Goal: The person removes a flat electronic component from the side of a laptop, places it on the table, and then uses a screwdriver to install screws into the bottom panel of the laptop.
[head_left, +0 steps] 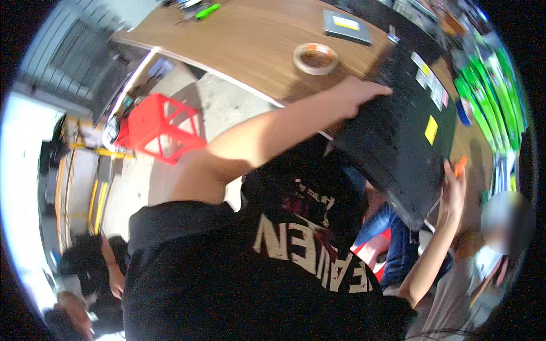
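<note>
A black laptop point(392, 131), its underside with white and yellow stickers facing up, lies tilted over the near table edge. My left hand point(364, 95) grips its left side, the index finger stretched across the black surface and the other fingers partly hidden. At the right edge of the laptop is my right hand point(453, 190), closed round a small orange object point(460, 166); only its end shows, so I cannot tell its kind. The right thumb is close to the laptop's edge or touching it.
On the brown table point(244, 40) are a tape roll point(315, 59), a flat grey box point(347, 26) and a bright green object point(207, 11). Green packages point(489, 96) line the right side. A red stool point(159, 126) stands left. People sit close by on both sides.
</note>
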Demonstrator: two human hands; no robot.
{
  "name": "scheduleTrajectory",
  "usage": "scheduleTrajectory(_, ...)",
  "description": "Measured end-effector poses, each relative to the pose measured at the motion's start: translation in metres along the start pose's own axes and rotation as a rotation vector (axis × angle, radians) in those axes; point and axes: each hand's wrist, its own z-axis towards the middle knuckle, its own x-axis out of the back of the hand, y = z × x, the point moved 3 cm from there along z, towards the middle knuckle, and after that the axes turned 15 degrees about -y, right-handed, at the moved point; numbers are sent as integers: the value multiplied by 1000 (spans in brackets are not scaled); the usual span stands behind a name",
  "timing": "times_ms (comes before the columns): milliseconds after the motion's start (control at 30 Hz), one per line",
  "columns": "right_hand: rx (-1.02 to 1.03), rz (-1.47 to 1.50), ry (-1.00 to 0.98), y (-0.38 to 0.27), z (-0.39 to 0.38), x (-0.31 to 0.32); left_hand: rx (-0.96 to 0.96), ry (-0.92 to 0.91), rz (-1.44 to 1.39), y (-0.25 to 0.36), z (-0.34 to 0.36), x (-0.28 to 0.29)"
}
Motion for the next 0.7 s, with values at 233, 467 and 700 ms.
scheduleTrajectory(233,30,1,-15,22,-7,37,-123,26,522,-14,-52,-27)
scheduleTrajectory(467,-23,146,126,-4,-9,34,-397,64,587,-8,-79,-51)
scheduleTrajectory(700,281,-239,-67,-123,33,-113,-714,202,522,60,-183,-16)
